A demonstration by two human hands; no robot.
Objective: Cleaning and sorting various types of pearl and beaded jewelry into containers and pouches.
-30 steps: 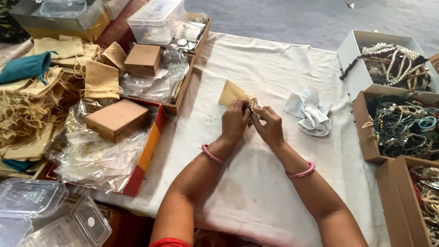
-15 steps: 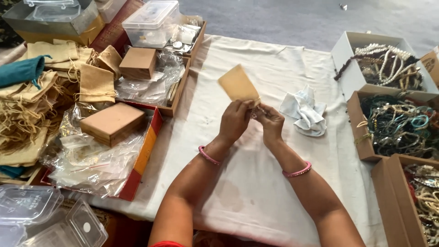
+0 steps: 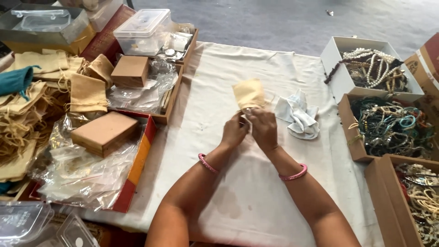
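Hands meet above the middle of a white cloth-covered table (image 3: 219, 82), where a wide bare stretch of cloth lies open in front of and around them. Along the table's left edge run shallow cardboard trays, one holding a flat brown cardboard box (image 3: 104, 133) on crinkled clear plastic wrap (image 3: 77, 174), and beyond them a heap of tan drawstring cloth pouches (image 3: 27, 100). A clear lidded plastic container (image 3: 143, 31) stands at the far left corner. The right edge is lined with a white open box of pearl and bead necklaces (image 3: 372, 64) and a brown open box of tangled coloured bracelets (image 3: 393, 126). A crumpled pale blue-white cloth (image 3: 298, 114) lies just beside the hands, on their right and apart from them.

The left hand (image 3: 234, 131) and the right hand (image 3: 263, 128), each wrist ringed by a pink bangle, are drawn close together, fingers pinched tight on the lower, gathered end of a small tan fabric pouch (image 3: 249, 93). The pouch stands up and away from the fingertips, held clear of the table over the cloth's centre. Both grips are nearly closed, thumbs pressed to forefingers at the pouch's neck; whether the fingers hold its drawstring or only the fabric cannot be told.
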